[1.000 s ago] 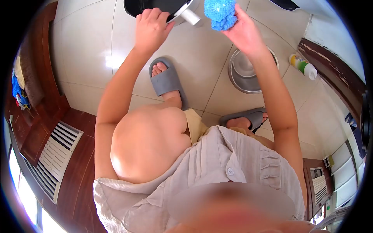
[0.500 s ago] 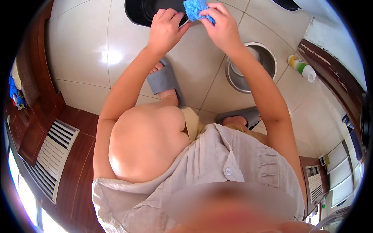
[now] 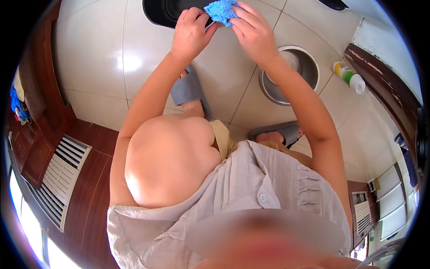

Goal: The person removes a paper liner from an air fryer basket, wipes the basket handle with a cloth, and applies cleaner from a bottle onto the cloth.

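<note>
Your right hand (image 3: pixel 256 33), grasping the blue cloth (image 3: pixel 220 12), has moved left, so the cloth now reaches the black pan (image 3: pixel 157 16), top centre, which your left hand (image 3: pixel 192 29) grips.

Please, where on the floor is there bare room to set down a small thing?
Bare tile floor lies between the wooden furniture and the black container; another patch lies between the left slipper and the metal basin. It is crowded at the container's near edge, where left hand, right hand and blue cloth come close together.
</note>
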Tool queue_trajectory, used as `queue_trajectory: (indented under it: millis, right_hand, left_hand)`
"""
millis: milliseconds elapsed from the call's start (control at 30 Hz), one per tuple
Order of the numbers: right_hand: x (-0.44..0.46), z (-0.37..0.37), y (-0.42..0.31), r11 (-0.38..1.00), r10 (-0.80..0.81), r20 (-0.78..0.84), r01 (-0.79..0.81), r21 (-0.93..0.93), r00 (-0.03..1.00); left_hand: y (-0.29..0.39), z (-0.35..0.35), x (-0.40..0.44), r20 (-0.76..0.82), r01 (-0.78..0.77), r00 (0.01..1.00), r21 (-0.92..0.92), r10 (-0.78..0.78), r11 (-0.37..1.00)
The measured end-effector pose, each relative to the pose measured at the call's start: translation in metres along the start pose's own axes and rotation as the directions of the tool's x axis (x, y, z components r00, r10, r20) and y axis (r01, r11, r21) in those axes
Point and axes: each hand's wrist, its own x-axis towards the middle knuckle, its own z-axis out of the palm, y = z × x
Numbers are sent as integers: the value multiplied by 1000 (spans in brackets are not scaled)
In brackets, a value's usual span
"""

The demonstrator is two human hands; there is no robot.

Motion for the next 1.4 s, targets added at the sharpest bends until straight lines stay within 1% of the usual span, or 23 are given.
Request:
queue_trajectory:
  millis: [133,167,200,333,400,533,600,633,667,700,733,867,967,1000,1033,1067,1133,1167,1200,1267,1333,1367,1400]
  right_hand:
    - [1,7,8,993,66,-53,-60,105,996]
    - [3,10,6,902,404,49,-407,148,913]
    - [7,11,4,696,683,157,-701,154,713]
    - [15,13,24,658,699,166,-716,232,696]
    - [16,15,36,563,738,299,-796,221,605]
    - [21,14,20,611,728,270,-775,160,630]
    - [23,9,-17,744,651,-55,-622,243,757]
    - [14,3,-15,853,507,7,-503,137,862]
    - [7,0,-12,852,509,16,-506,137,861]
    - [1,-3,-11,951,301,4,-300,74,954]
    - [-1,-5,-9,997,71,2,-71,7,997]
    - [2,-7,-1,998,11,36,-13,58,999]
    - [6,5,4,989,125,10,-125,74,992]
    - [8,10,6,894,414,41,-414,173,909]
    - [10,15,10,706,660,99,-659,259,745]
    - [10,17,16,708,657,97,-656,263,748]
    - [5,22,36,565,696,238,-721,401,678]
    - [1,28,45,502,695,243,-699,510,677]
    - [2,23,38,499,700,242,-702,508,672]
    - [16,10,14,665,695,140,-704,251,706]
    - [13,2,-2,706,657,136,-669,232,741]
    - [10,-1,-6,890,417,69,-423,169,906]
    - [7,-3,-7,987,134,21,-135,88,991]
  left_hand:
    - [0,0,0,10,9,1000,-7,-9,1000]
    - [1,0,1,9,22,1000,-11,-22,1000]
    - [1,0,2,9,18,1000,-9,-18,1000]
    - [1,1,0,-8,14,1000,-13,-14,1000]
    - [1,2,1,-10,24,1000,-11,-24,1000]
    - [1,2,0,-18,34,999,-16,-34,999]
    - [0,3,0,-20,42,999,-26,-42,999]
    - [0,3,2,-21,35,999,-24,-36,999]
    - [1,2,1,-20,32,999,-19,-33,999]
    - [1,1,-3,-13,39,999,-21,-39,999]
    - [1,0,-3,12,38,999,-23,-38,999]
    - [-2,1,0,-4,-6,1000,-31,6,1000]
    - [0,2,1,-13,13,1000,-15,-13,1000]
    - [0,3,2,-15,12,1000,-14,-12,1000]
    - [0,4,1,-33,8,999,-7,-8,1000]
    - [0,4,1,-51,3,999,1,-3,1000]
    - [-4,6,3,-55,4,998,15,-3,1000]
    - [-2,6,1,-51,9,999,17,-8,1000]
    - [1,5,-1,-47,8,999,13,-7,1000]
    - [1,5,1,-53,16,999,33,-14,999]
    - [0,5,3,-33,29,999,25,-28,999]
    - [1,4,1,-13,41,999,17,-41,999]
    - [0,4,-2,-6,44,999,15,-44,999]
